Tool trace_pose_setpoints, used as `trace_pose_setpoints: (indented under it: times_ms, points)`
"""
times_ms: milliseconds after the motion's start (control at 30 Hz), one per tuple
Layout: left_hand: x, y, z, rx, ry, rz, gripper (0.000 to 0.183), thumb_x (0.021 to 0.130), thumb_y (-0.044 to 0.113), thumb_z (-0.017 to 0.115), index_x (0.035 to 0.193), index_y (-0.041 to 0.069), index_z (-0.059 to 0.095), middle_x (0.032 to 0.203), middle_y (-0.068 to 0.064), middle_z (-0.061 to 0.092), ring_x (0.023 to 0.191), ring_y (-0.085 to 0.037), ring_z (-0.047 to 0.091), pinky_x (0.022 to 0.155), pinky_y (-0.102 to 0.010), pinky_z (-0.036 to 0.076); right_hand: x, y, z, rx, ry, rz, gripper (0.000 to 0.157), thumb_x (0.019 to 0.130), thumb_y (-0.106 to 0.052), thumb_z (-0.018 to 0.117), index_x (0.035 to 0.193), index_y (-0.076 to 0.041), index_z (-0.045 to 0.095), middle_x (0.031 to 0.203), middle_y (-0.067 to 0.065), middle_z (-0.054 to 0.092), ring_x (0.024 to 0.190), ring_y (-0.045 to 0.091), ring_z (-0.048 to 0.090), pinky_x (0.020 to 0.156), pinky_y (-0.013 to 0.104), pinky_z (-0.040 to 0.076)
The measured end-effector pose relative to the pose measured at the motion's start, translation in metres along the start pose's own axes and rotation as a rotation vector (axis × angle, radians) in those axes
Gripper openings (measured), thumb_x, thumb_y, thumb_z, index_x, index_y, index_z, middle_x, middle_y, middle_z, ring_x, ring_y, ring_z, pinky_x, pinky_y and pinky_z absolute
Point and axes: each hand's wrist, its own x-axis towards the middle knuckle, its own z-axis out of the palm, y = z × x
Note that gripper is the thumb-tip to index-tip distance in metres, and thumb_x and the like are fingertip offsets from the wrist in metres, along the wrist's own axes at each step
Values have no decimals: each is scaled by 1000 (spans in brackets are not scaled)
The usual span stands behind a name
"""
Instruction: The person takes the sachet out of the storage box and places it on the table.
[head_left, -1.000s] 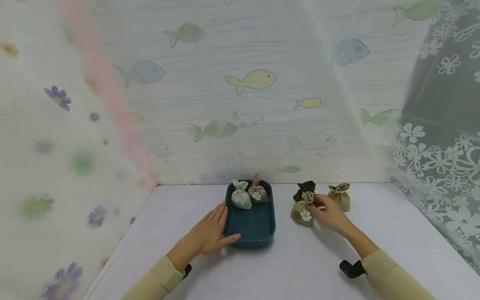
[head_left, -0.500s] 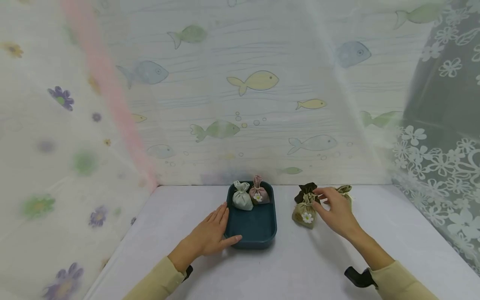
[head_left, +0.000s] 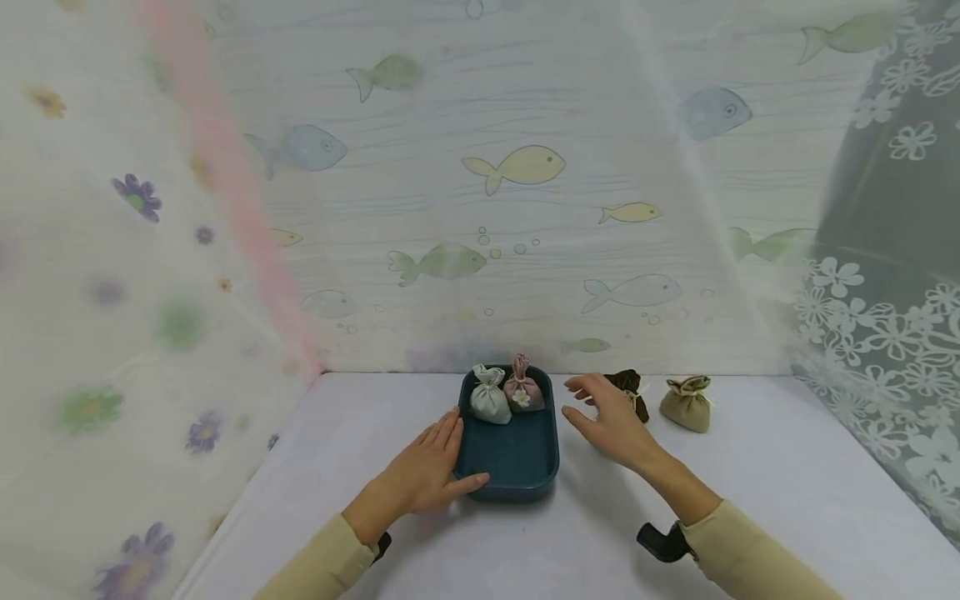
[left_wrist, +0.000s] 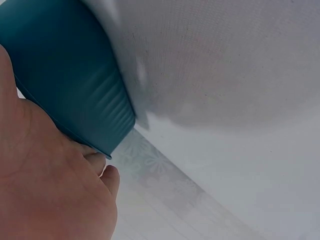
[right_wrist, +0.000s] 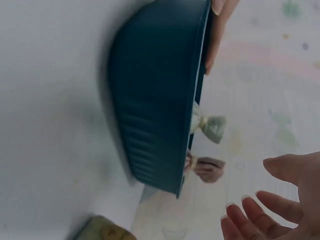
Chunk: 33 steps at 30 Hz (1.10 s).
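My left hand (head_left: 427,467) rests along the left side of a dark teal tray (head_left: 510,467), thumb over its near rim; the left wrist view shows the tray's ribbed wall (left_wrist: 102,102) beside the fingers. A pale green drawstring pouch (head_left: 491,400) and a pink one with a white flower (head_left: 524,392) stand in the tray's far end. Right of the tray, my right hand (head_left: 611,425) hovers with spread fingers, holding nothing. A dark brown pouch (head_left: 632,392) is partly hidden behind it. An olive pouch (right_wrist: 104,230) shows at the bottom of the right wrist view.
Another olive pouch (head_left: 687,404) stands on the white table (head_left: 750,450) at the right. Behind the table hangs a fish-print curtain (head_left: 525,250), with flowered sheets at both sides.
My right hand has left the flowered olive pouch and moved left toward the tray, now covering that pouch in the head view. The left hand stays on the tray.
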Motion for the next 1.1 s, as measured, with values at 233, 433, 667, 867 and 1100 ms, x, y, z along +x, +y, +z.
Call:
trace_pose_setpoints:
  times_ms: [233,433,667,867,1100]
  points:
    - [0,2,-1,-2,-15,-12,108,96,81,30,161,-5,18,170,-21,8,157,-33,12,125,-50,21,16,0,19,40,-59,24,38,97,-7,70,131,6,59,126,25,61,112,39,61,96,53,53]
    - [1,0,2,-3,-1,-7,112,94,84,24,161,-5,18,170,-21,8,157,-32,11,125,-51,21,32,6,32,63,-99,62,41,98,-7,67,133,11,56,126,28,59,113,43,60,97,55,52]
    - [2,-3,7,10,8,-5,113,93,85,23,161,-5,19,170,-20,8,157,-31,12,125,-50,21,51,17,48,115,-147,128,45,99,-7,64,136,16,52,129,33,56,114,45,62,95,53,54]
    - [3,-5,7,4,0,-2,113,93,86,22,161,-5,19,170,-20,7,157,-31,11,124,-50,21,63,23,58,122,-173,170,48,99,-8,65,139,15,51,134,33,56,115,43,63,92,50,56]
    - [3,-4,6,9,-8,-8,111,94,85,22,162,-3,17,171,-18,5,158,-28,9,125,-47,19,70,28,65,79,-169,126,37,98,-6,67,129,12,59,123,28,64,106,39,67,85,49,58]
